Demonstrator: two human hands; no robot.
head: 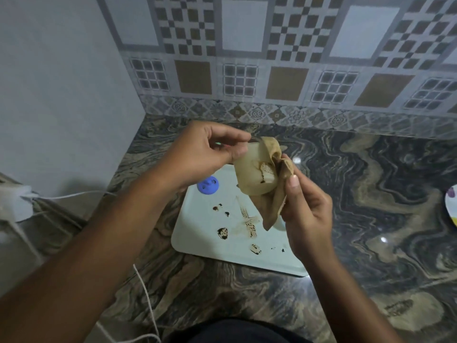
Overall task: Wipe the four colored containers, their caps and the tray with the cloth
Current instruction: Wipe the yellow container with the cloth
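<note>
1. Cream-coloured translucent container (249, 174) is being held in the air above the far end of the tray (205, 241), tilted, not touching it.
2. Left hand (207, 149) is pinching the container at its upper rim; grip is narrow, fingers curled onto the edge.
3. Right hand (306, 211) is holding the tan cloth (272, 206); grip is closed on a bunched fold, thumb up.
4. Cloth is pressing against the container's right side and draping over its rim, with its tail hanging down towards the tray. A dark brown smear is showing on the container wall next to the cloth.
5. White tray is lying flat on the marbled worktop (371, 194), carrying brown stains (251, 226) across its middle and near edge.
6. Blue cap (208, 185) is sitting on the tray's far left corner, just below the left wrist.
7. White cable (146, 293) is trailing over the worktop on the left, and a plate edge (451, 206) is showing at far right.
</note>
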